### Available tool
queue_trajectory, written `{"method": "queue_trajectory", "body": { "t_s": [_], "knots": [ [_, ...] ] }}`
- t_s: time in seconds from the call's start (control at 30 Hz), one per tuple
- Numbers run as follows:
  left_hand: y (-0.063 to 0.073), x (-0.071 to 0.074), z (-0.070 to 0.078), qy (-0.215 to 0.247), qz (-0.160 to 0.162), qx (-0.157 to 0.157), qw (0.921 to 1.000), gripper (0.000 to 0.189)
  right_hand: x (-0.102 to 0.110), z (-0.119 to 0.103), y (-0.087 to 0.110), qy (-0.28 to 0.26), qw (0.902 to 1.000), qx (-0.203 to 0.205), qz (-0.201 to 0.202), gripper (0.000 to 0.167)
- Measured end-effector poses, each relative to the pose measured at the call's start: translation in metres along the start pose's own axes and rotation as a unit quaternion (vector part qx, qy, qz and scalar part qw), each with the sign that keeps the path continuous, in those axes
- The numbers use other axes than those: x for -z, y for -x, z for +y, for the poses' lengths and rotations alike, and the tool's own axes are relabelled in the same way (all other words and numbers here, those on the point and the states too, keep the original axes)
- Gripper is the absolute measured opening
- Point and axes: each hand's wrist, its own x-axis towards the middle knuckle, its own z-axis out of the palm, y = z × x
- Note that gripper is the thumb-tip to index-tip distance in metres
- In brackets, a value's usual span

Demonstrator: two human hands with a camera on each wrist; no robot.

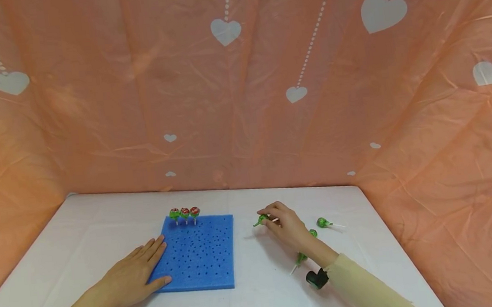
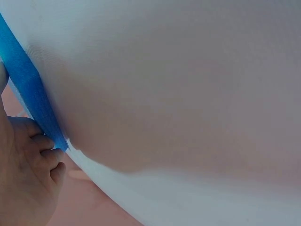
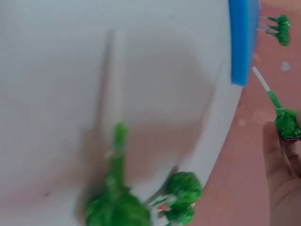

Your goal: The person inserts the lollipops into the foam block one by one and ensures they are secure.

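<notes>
My left hand [image 1: 135,275] lies along the left edge of a blue foam board [image 1: 212,257] dotted with small holes, fingers extended and thumb at its near corner. Three lollipops [image 1: 185,213] stand upright in a row at the board's far left edge, sticks down in the foam. To the right of the board, my right hand [image 1: 287,225] pinches a green-wrapped lollipop [image 3: 286,123] by its candy head. Its white stick points toward the board and stays free of the fingers. In the left wrist view, curled fingers [image 2: 44,146] show beside the board's side.
Other green lollipops lie on the white tabletop at right: one [image 1: 323,222] farther out, one [image 1: 301,257] beneath the right forearm, and one [image 1: 313,233] partly hidden by the wrist. A black wrist camera [image 1: 317,279] sits on the right sleeve. Orange heart-patterned cloth [image 1: 204,103] encloses the table.
</notes>
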Motion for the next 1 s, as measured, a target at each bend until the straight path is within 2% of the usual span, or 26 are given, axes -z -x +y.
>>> {"method": "queue_trajectory", "body": {
  "t_s": [0.2,0.4,0.53,0.73,1.0],
  "knots": [
    [0.000,0.000,0.001,0.001,0.004,-0.002,1.0000,0.087,-0.006,-0.009,-0.010,-0.027,0.9989,0.021,0.033,0.027],
    [0.001,0.001,0.001,0.006,0.003,0.001,1.0000,0.087,-0.016,-0.021,-0.019,-0.073,0.9936,0.053,0.069,0.025],
    [0.001,0.001,0.001,0.008,0.002,0.002,1.0000,0.087,-0.024,-0.030,-0.025,-0.092,0.9902,0.070,0.079,0.025],
    [0.001,0.001,0.001,0.007,0.004,0.001,1.0000,0.087,-0.038,-0.041,-0.036,-0.095,0.9891,0.075,0.084,0.024],
    [0.001,0.000,0.000,0.007,0.007,-0.002,0.9999,0.087,-0.055,-0.050,-0.050,-0.099,0.9904,0.056,0.079,0.024]
  ]
}}
